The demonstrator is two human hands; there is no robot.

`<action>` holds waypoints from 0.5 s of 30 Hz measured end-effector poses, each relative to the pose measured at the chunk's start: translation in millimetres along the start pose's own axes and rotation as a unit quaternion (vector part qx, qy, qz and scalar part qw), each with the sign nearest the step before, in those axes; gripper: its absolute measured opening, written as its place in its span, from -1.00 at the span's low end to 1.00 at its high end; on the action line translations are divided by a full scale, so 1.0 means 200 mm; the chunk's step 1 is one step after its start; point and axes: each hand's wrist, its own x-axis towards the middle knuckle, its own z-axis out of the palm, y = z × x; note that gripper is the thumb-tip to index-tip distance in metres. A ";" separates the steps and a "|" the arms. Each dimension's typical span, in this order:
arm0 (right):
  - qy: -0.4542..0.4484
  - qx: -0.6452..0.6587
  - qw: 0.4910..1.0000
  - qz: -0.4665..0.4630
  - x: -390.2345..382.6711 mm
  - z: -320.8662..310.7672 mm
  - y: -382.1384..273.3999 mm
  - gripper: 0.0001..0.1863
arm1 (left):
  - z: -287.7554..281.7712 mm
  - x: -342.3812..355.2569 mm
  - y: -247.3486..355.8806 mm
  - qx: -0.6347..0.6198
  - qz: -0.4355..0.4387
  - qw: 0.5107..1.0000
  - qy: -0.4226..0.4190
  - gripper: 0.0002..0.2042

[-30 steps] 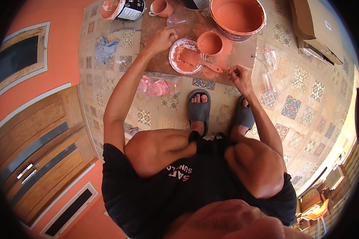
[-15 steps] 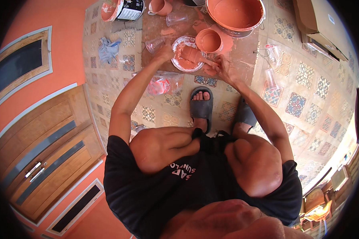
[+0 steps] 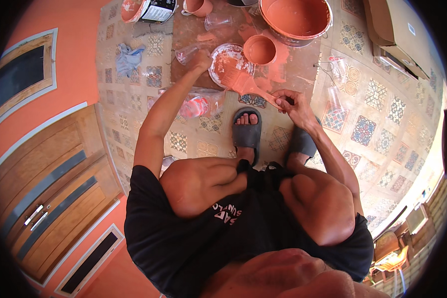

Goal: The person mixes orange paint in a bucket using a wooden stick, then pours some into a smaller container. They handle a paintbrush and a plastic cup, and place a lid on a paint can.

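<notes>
My right hand (image 3: 294,106) pinches the end of a wide paintbrush (image 3: 248,85) coated in orange paint. Its bristles lie over the near edge of a round white lid (image 3: 217,53) smeared with the same paint. At the lid's left rim, my left hand (image 3: 200,60) is closed on the edge, its fingertips partly hidden. Just right of the lid stands a small orange pot (image 3: 260,51) with paint inside. Beside my left hand a clear plastic cup (image 3: 185,53) lies on its side.
A large paint bucket (image 3: 297,20) stands at the far right of the brown board (image 3: 303,64). Far left are a tipped black-and-white bucket (image 3: 159,10) and an orange mug (image 3: 198,7). A blue cloth (image 3: 129,59), plastic bag (image 3: 211,102) and cardboard box (image 3: 400,37) lie around.
My right hand has drawn the paintbrush toward me and to the right, so its bristles shifted from the lid's middle to its near edge. The left hand stays at the lid's rim.
</notes>
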 end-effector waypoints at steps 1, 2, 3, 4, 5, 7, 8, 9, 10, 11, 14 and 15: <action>0.000 0.004 1.000 0.008 -0.03 -0.01 -0.03 -0.76 | 0.00 0.02 -0.03 0.000 0.008 1.000 -0.006 -0.75; 0.002 0.014 1.000 0.007 -0.06 -0.03 -0.06 -0.76 | -0.01 0.03 -0.05 -0.047 0.000 0.999 -0.025 -0.77; 0.003 0.023 1.000 0.011 -0.08 -0.04 -0.09 -0.77 | -0.02 0.04 -0.07 -0.093 -0.013 0.995 -0.045 -0.78; 0.002 0.030 1.000 -0.001 -0.10 -0.06 -0.11 -0.76 | -0.04 0.04 -0.08 -0.134 -0.043 0.987 -0.077 -0.79; 0.000 0.037 0.999 -0.009 -0.11 -0.07 -0.14 -0.76 | -0.06 0.04 -0.09 -0.162 -0.035 0.981 -0.101 -0.80; 0.009 0.044 0.999 -0.030 -0.11 -0.09 -0.19 -0.75 | -0.12 0.01 -0.10 -0.209 -0.056 0.961 -0.172 -0.82; 0.020 0.045 0.998 -0.044 -0.10 -0.10 -0.21 -0.75 | -0.15 -0.02 -0.10 -0.225 -0.053 0.955 -0.187 -0.82; 0.032 0.047 0.997 -0.061 -0.09 -0.10 -0.22 -0.74 | -0.19 -0.05 -0.09 -0.241 -0.050 0.948 -0.202 -0.83; 0.046 0.073 0.994 -0.065 -0.07 -0.10 -0.23 -0.73 | -0.22 -0.08 -0.09 -0.257 -0.043 0.941 -0.217 -0.83; 0.066 0.063 0.993 -0.077 -0.05 -0.09 -0.23 -0.73 | -0.26 -0.11 -0.10 -0.294 -0.034 0.929 -0.222 -0.82; 0.126 0.038 0.985 -0.110 0.06 -0.06 -0.21 -0.73 | -0.38 -0.16 -0.11 -0.371 0.012 0.897 -0.239 -0.82; 0.144 0.035 0.982 -0.118 0.09 -0.04 -0.19 -0.73 | -0.42 -0.17 -0.11 -0.374 0.027 0.894 -0.243 -0.82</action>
